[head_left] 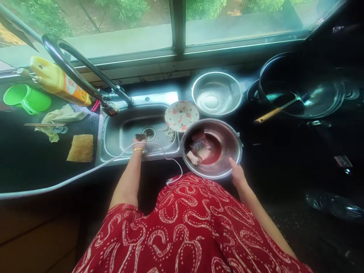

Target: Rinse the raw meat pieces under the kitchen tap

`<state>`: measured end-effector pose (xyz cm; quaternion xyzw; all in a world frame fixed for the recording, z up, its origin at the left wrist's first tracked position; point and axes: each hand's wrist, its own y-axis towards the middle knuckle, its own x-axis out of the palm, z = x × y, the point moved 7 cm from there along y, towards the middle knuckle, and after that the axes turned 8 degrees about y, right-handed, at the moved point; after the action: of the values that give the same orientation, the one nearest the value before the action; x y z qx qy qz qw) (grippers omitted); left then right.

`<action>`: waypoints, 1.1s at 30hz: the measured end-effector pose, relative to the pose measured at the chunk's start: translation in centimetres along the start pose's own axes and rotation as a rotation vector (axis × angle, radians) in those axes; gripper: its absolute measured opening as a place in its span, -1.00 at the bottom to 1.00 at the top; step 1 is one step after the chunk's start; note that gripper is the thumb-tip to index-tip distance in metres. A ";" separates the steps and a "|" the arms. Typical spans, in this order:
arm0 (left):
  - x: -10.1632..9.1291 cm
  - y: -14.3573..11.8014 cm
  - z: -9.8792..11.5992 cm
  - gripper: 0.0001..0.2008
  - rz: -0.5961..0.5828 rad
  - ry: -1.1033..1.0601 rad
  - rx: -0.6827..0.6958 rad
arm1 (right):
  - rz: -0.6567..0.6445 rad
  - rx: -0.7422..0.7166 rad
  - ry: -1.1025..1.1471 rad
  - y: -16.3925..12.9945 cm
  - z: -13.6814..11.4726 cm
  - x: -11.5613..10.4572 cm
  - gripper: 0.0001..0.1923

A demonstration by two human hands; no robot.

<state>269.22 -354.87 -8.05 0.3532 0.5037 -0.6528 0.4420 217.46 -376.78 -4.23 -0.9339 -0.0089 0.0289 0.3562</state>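
Note:
Over the front part of the steel sink [113, 151], my left hand [139, 144] is closed around a small dark piece [140, 137] that looks like fish with its skin on, close to the drain. My right hand [237, 172] grips the rim of a steel bowl [230, 142] at its lower right, thumb over the edge. In that bowl lie several pieces of fish [201, 147], some with grey scaly skin, in reddish liquid. The bowl sits right of the sink, in front of a patterned plate [182, 116] and a steel colander [216, 94].
A black faucet [85, 72] arches over the sink. Left of it are a yellow jug [57, 81], a green mug [27, 98], a cloth [61, 117] and a scrubbing pad [81, 148]. A white cable [85, 172] crosses before my left wrist. A pan [318, 110] with a wooden-handled utensil [273, 114] stands right.

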 end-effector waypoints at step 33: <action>7.6 -25.4 24.7 -0.04 -0.544 0.790 1.119 | -0.148 -0.149 -0.012 1.1 -1.8 1.9 -0.59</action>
<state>242.40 -377.89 -0.11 0.5975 0.2866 -0.7228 -0.1962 219.50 -378.75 -3.71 -0.9544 -0.0820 0.0073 0.2870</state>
